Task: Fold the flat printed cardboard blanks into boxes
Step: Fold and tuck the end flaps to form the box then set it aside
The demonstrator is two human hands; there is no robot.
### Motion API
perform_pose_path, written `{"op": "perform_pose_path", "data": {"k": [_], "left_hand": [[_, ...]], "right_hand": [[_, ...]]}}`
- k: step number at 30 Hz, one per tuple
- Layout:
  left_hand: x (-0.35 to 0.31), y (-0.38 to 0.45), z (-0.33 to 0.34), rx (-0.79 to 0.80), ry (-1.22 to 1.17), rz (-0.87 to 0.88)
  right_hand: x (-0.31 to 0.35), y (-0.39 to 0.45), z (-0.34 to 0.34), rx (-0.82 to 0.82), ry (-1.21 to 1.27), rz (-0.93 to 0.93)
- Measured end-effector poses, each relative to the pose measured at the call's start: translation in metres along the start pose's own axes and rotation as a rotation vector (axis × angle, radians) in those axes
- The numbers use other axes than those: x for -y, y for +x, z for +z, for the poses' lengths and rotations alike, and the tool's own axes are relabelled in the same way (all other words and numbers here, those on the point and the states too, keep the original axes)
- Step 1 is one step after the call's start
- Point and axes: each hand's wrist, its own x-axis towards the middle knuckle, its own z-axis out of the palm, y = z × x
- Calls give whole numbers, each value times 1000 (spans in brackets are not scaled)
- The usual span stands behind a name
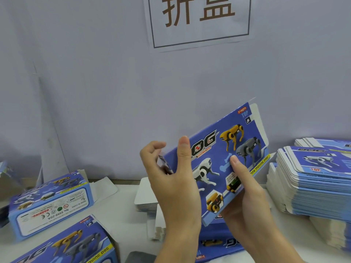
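I see both hands holding one blue printed cardboard blank (218,162) up above the white desk (125,215), tilted. My left hand (171,179) pinches its left edge, thumb on the printed face, fingers (152,149) curled behind and blurred. My right hand (245,194) grips its lower right edge, thumb on front; the other fingers are hidden behind the card. Right of the fingers sits a stack of flat blanks (313,185), cut off by the frame. Left of them lie folded boxes (51,204), the nearer one cropped.
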Motion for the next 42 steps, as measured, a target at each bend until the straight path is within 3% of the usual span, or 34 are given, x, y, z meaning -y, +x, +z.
{"op": "perform_pose_path", "data": {"k": [4,11,19,25,30,34,36,39,42], "left_hand": [[-3,-8,5,46,13,171],[-8,-10,6,76,48,223],[-17,0,1,259,212,197],[-22,5,-3,337,174,60],[-24,7,-3,315,157,-46],[-9,5,-4,-109,-9,-26],[-2,1,-4,-222,-118,-28],[10,-2,-8,-134,-104,-49],[9,17,-22,80,69,-162]], "right_hand": [[0,0,-2,18,133,22],[4,0,-4,79,173,28],[7,1,-13,231,201,76],[7,2,-17,321,229,114],[13,0,-13,172,48,38],[11,-5,2,98,-83,-47],[7,-6,7,51,-120,-85],[7,-5,7,-8,-187,-158],[14,-4,-1,-79,-355,-277]]}}
